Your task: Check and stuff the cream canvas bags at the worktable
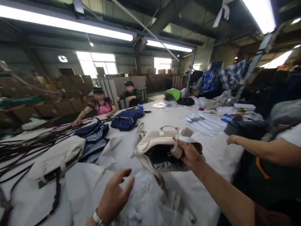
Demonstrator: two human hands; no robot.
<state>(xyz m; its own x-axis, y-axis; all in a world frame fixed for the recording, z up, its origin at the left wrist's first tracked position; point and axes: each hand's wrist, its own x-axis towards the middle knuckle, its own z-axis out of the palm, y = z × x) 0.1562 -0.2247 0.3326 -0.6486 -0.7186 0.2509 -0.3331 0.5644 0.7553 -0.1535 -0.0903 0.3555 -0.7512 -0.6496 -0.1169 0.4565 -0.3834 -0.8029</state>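
A beige bag [150, 141] with a top handle lies on the white-covered table, its zipped mouth gaping toward me and a dark, shiny lining inside. At that mouth my right hand [189, 153] is closed on a rolled beige strap [176, 151] with a metal clasp. Something white and ribbed [184, 139] shows just behind those fingers; I cannot tell whether they hold it too. My left hand [115, 191] hovers nearer to me, fingers apart and nothing in it. Crumpled clear plastic [141, 197] lies beside it, below the bag.
On the left are an off-white bag [70, 150], dark straps [30, 141] and navy bags [124, 119]. Clear plastic sleeves [202, 122] lie at the back right. Two people [102, 105] work across the table; another person's arm [256, 146] reaches in from the right.
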